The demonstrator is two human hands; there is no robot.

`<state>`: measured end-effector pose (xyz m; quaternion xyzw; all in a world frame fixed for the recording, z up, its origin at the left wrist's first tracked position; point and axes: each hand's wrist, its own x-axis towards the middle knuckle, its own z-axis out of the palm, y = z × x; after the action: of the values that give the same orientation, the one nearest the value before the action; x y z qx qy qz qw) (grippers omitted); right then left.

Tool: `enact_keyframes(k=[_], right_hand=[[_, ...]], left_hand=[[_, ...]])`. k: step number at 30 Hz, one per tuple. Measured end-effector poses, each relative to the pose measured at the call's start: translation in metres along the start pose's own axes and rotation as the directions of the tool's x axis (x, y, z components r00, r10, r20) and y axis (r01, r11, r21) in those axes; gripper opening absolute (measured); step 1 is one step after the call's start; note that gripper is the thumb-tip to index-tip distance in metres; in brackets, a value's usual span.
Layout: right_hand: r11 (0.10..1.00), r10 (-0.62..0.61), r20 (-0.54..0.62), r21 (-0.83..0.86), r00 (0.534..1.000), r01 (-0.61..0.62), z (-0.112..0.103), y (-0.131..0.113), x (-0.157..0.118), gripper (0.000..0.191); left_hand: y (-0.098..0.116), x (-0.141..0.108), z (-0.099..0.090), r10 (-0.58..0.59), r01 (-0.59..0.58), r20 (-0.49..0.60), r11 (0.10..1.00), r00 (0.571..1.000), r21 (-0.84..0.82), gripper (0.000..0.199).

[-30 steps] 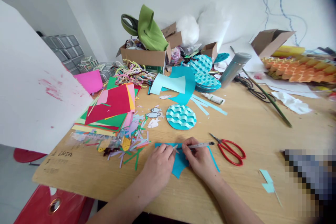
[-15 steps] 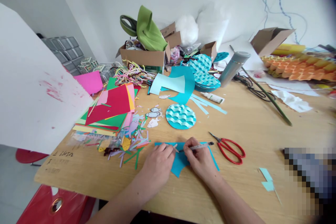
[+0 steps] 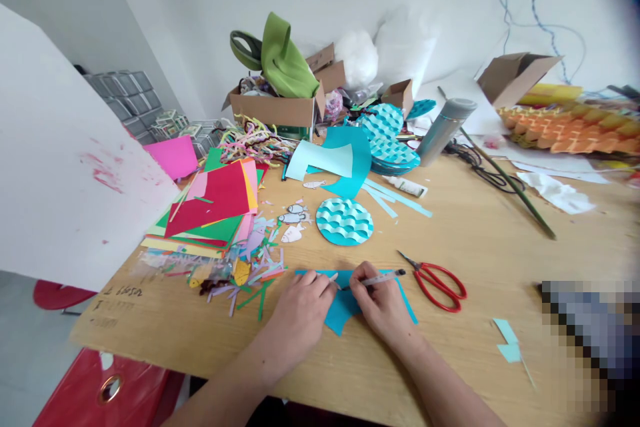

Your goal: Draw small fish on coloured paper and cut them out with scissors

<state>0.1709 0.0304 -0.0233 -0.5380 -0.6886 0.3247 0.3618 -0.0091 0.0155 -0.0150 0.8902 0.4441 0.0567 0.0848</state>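
Note:
A sheet of blue paper (image 3: 345, 310) with a curved cut edge lies on the table in front of me. My left hand (image 3: 305, 300) rests on its left part, fingers bent and pressing down a small white paper piece (image 3: 335, 277), mostly hidden under the fingertips. In my right hand (image 3: 375, 293) is a pen (image 3: 387, 277), its tip on the blue paper beside the white piece. Red-handled scissors (image 3: 440, 285) lie to the right with blades slightly apart. Just beyond the paper is a blue disc (image 3: 345, 221) with wavy strips; white fish cutouts (image 3: 294, 217) lie left of it.
Coloured paper sheets (image 3: 210, 203) and paper scraps (image 3: 260, 273) cover the left side. A glue bottle (image 3: 407, 187), a grey thermos (image 3: 445, 133) and stacked wavy discs (image 3: 393, 153) stand farther back. A green stick (image 3: 515, 190) lies at right, with light-blue scraps (image 3: 507, 340) nearer.
The pen has tilted very slightly in my right hand, its tip staying near the white piece. My left hand has barely shifted; the rest looks the same.

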Motion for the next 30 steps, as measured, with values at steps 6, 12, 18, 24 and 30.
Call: enact_keyframes(k=[6, 12, 18, 24, 30], right_hand=[[0.999, -0.022, -0.034, 0.037, 0.999, 0.023, 0.0, 0.001, -0.003, 0.019], [0.999, -0.052, 0.014, 0.014, 0.999, 0.052, 0.0, -0.004, -0.005, 0.02], [0.993, -0.109, 0.024, -0.039, 0.994, 0.11, 0.001, -0.006, -0.004, 0.021], [0.988, -0.141, 0.054, -0.062, 0.989, 0.144, 0.003, -0.003, -0.005, 0.019], [0.987, -0.139, 0.058, -0.074, 0.989, 0.143, 0.003, -0.001, -0.005, 0.018]], left_hand=[[-0.002, 0.0, -0.01, -0.021, 0.022, 0.008, 0.995, 1.0, -0.096, 0.036], [-0.008, 0.004, -0.016, -0.056, 0.053, -0.013, 0.979, 0.998, -0.195, 0.04], [-0.01, 0.005, -0.012, -0.076, 0.065, -0.04, 0.972, 0.996, -0.227, 0.041], [-0.011, 0.005, -0.013, -0.079, 0.067, -0.045, 0.972, 0.996, -0.224, 0.04], [-0.009, 0.004, -0.012, -0.086, 0.073, -0.049, 0.973, 0.995, -0.221, 0.039]])
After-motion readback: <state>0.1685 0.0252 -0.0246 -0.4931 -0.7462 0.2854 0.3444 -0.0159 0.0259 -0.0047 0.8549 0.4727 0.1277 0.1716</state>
